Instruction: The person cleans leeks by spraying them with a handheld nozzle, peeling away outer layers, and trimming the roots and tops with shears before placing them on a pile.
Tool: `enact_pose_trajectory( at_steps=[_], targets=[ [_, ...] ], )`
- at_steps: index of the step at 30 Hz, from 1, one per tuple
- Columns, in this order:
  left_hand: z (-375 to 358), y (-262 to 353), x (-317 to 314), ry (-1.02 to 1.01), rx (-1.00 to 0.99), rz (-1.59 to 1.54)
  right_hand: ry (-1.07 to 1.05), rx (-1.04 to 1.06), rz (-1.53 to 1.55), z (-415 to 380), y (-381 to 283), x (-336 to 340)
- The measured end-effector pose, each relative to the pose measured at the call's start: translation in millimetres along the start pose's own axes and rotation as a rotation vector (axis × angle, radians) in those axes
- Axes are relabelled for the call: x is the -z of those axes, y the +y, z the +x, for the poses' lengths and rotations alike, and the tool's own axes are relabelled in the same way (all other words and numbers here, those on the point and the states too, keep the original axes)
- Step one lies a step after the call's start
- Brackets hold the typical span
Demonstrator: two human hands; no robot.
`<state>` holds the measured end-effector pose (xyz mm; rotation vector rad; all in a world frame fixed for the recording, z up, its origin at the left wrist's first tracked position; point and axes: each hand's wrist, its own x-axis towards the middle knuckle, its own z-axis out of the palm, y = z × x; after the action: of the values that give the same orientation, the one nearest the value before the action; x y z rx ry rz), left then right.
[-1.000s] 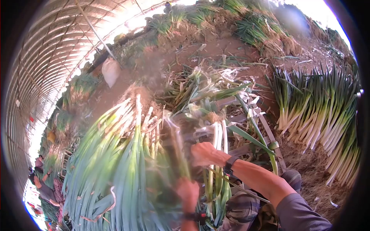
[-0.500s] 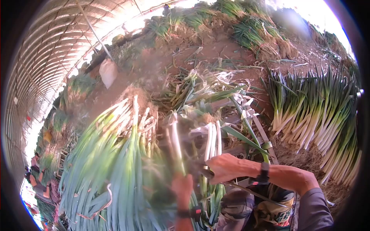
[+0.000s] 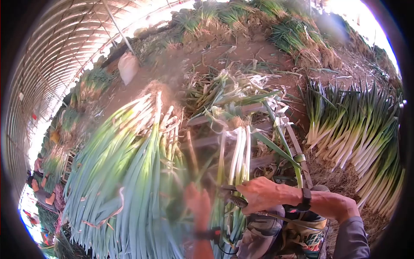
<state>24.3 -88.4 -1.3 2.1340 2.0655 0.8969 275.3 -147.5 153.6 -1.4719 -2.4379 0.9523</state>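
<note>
My left hand (image 3: pixel 198 205) is smeared by motion beside the right edge of a big heap of long green onions (image 3: pixel 133 172). A blurred brownish stalk (image 3: pixel 192 151) stands just above its fingers; whether they grip it I cannot tell. In my right hand (image 3: pixel 263 194), fingers are wrapped round a dark tool (image 3: pixel 233 196) with two short prongs pointing left. The tool overlaps several white-stemmed green onions (image 3: pixel 239 155), roots up, in front of my knees.
A wooden frame (image 3: pixel 297 146) with peeled leaves on it stands ahead. On the right lie rows of clean green onions (image 3: pixel 353 125). Rooted bundles (image 3: pixel 297 39) line the back. A white bag (image 3: pixel 128 67) hangs from a pole, and another person (image 3: pixel 43 190) is at far left.
The thick white stalk above my left hand no longer shows there. My left hand has shifted slightly left and up. My right hand keeps the dark tool, with the view slightly turned.
</note>
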Motion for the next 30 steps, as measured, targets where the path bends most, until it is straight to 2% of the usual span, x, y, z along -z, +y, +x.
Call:
enact_pose_trajectory(
  at_steps=[2,5,8,9,12,15,19,22,25,30],
  targets=[
    [2,-13,-10,0.049,-0.039,0.126,0.017,0.041,-0.007,4,-3,-1],
    [-4,-51,-35,-0.409,-0.052,0.160,-0.010,0.066,0.033,6,-5,0],
    [-20,-33,-26,-0.479,-0.406,0.054,-0.029,0.038,0.038,9,0,-5],
    [-26,-20,-12,-0.529,-0.315,-0.086,-0.017,0.047,0.047,11,1,-5],
    [-24,-44,-13,-0.433,-0.362,-0.097,-0.021,0.073,0.065,15,0,-9],
    [-19,-47,1,-0.152,0.072,-0.168,-0.096,0.069,0.055,20,-8,-10],
    [-9,-58,-7,-0.288,0.100,-0.084,-0.149,0.092,0.022,23,-20,-3],
    [2,-65,-17,-0.344,0.126,-0.057,-0.040,0.110,0.034,27,-11,-10],
    [7,-59,-14,-0.420,0.253,-0.036,-0.049,0.104,0.068,22,-18,-3],
    [-11,-55,-13,-0.425,0.140,-0.022,-0.091,0.151,0.104,16,-22,-4]
  ],
)
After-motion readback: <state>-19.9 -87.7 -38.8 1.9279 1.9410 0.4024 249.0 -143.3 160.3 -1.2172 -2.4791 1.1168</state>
